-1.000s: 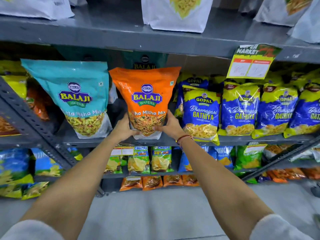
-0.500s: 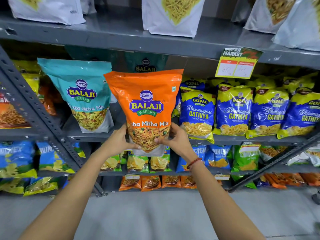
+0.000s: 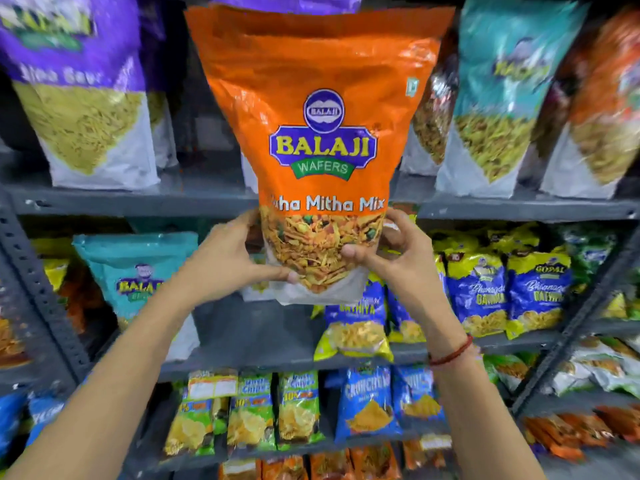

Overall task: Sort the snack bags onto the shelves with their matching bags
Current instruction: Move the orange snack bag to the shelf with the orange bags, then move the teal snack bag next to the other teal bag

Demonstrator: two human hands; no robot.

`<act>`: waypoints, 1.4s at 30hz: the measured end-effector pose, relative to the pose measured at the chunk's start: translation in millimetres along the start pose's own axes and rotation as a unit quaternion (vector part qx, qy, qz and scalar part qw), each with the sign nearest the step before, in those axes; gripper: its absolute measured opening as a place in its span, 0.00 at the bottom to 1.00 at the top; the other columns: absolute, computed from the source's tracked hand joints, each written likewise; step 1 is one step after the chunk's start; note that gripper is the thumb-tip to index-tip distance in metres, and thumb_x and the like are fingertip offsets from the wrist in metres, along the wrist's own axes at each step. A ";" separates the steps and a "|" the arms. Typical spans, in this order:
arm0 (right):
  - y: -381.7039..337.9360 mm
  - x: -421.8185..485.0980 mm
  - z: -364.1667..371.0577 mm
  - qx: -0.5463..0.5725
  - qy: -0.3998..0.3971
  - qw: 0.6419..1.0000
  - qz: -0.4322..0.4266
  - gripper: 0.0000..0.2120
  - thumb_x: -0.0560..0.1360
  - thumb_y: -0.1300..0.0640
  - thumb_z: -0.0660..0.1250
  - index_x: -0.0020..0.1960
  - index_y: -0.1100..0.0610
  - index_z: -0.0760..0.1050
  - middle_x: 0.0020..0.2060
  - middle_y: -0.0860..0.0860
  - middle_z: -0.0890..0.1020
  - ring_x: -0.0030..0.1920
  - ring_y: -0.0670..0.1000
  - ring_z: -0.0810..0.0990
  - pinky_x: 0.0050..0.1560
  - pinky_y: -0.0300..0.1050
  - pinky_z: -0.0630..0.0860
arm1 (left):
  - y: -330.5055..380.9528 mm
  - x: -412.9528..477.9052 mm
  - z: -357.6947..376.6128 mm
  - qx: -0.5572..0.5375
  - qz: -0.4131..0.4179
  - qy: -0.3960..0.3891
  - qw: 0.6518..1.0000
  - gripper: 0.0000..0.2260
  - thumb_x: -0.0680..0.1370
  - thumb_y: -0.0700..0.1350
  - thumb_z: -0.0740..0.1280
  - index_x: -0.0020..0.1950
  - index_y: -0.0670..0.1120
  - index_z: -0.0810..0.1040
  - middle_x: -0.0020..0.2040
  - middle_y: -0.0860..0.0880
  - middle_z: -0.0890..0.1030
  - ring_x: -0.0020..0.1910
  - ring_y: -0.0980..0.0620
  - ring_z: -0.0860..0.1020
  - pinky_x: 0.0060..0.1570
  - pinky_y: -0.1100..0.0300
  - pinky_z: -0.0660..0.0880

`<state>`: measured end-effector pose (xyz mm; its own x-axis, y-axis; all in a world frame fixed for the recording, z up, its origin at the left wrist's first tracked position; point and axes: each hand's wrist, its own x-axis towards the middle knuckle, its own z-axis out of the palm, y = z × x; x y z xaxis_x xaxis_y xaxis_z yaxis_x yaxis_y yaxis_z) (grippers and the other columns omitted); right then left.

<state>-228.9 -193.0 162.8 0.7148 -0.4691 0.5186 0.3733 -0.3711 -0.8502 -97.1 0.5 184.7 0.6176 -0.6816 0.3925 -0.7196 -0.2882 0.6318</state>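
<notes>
A: What's down at 7 o'clock?

B: Green chip packets point(image 3: 249, 414) standing in a row, with a white price label point(image 3: 212, 389) clipped just above the leftmost one.

A: And beside them?

B: A blue packet point(image 3: 369, 403) at 6 o'clock, showing a heap of yellow snack.

A: Left edge?

B: A grey perforated upright point(image 3: 41, 292) at 9 o'clock, tilted. A matching slanted brace point(image 3: 571, 327) at 4 o'clock.

A: Anything else?

B: Blue-and-yellow Gopal packs point(image 3: 509, 292) at 3 o'clock, a purple bag point(image 3: 79, 88) at 10 o'clock, and a red thread band point(image 3: 452, 355) at 5 o'clock.
</notes>
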 end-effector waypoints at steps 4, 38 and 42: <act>-32.6 38.5 -31.8 -0.002 0.024 0.999 -0.049 0.32 0.60 0.50 0.79 0.61 0.55 0.72 0.50 0.54 0.85 0.52 0.50 0.84 0.50 0.47 0.81 | 44.3 44.6 -7.9 -0.004 0.050 0.017 0.999 0.35 0.57 0.54 0.80 0.60 0.50 0.70 0.47 0.59 0.80 0.44 0.70 0.78 0.44 0.76 0.71; -7.2 142.3 -155.2 -0.225 0.255 0.932 -0.126 0.20 0.75 0.53 0.69 0.64 0.58 0.70 0.57 0.53 0.78 0.53 0.53 0.78 0.54 0.55 0.78 | 138.8 171.0 113.4 -0.006 0.177 0.267 0.947 0.29 0.72 0.45 0.69 0.70 0.43 0.62 0.69 0.42 0.67 0.69 0.43 0.64 0.68 0.51 0.60; 3.5 146.5 -193.4 -0.259 0.323 0.905 -0.097 0.23 0.73 0.49 0.71 0.63 0.59 0.71 0.57 0.54 0.77 0.59 0.54 0.75 0.60 0.56 0.74 | 181.6 184.6 152.5 -0.007 0.273 0.192 0.942 0.23 0.75 0.43 0.64 0.69 0.43 0.65 0.69 0.45 0.68 0.70 0.48 0.64 0.69 0.58 0.58</act>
<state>-237.3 -418.0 253.2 0.1082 -0.6638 0.7400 0.0076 -0.7438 -0.6683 -162.2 -280.3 270.0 0.2269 -0.4306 0.8736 -0.9612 0.0452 0.2720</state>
